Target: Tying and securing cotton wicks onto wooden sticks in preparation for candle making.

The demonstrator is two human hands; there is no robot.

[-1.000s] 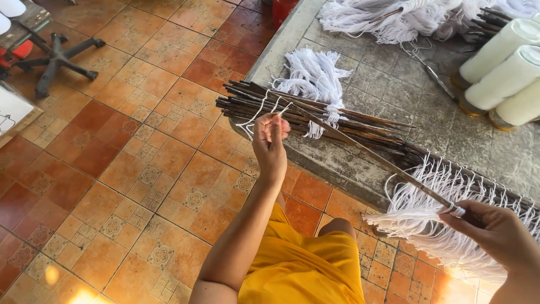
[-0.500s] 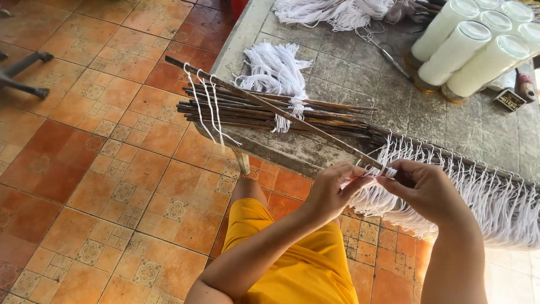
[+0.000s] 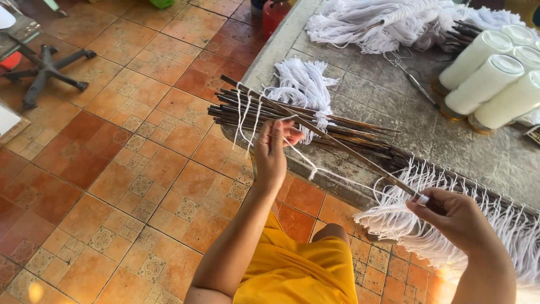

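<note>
Pinching white string [image 3: 315, 169], left hand [image 3: 271, 147]; right hand [image 3: 450, 217] gripping stick [image 3: 337, 147], fingertips hidden.

head-worn view, looking steeply down, close

white candles [image 3: 495, 84]: cut by right edge | fringe [image 3: 478, 236]: runs off right (lower end unseen) | scissors [image 3: 413, 79]: part buried under cords

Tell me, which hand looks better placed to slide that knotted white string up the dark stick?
Probably the left hand: it pinches the white string, pulled taut beside the stick. The right hand grips the stick's near end, steadying it.
</note>
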